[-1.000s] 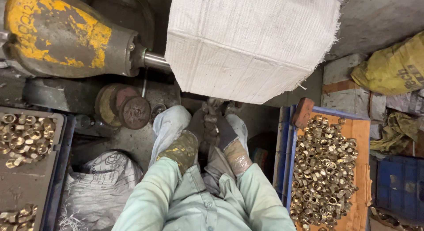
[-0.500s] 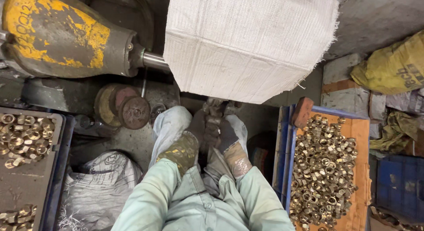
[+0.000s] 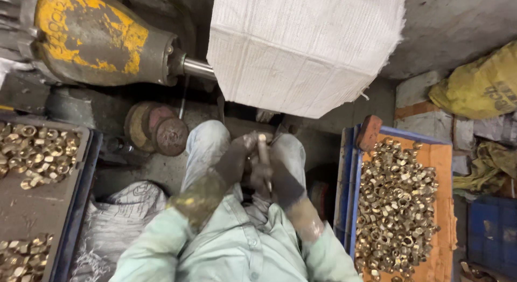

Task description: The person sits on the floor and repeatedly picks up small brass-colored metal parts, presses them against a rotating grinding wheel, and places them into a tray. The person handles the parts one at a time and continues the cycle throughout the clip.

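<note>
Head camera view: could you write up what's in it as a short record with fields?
Left hand: grimy, raised over the lap, touching the thin rod.
Right hand: grimy, closed around the thin rod, which stands nearly upright.
Right side: blue crate heaped with brass nuts.
Left side: dark tray with more brass nuts.
Ahead: white woven sack draped beyond the knees; worn yellow motor with a steel shaft.
Clothing: pale green shirt, light jeans.
</note>
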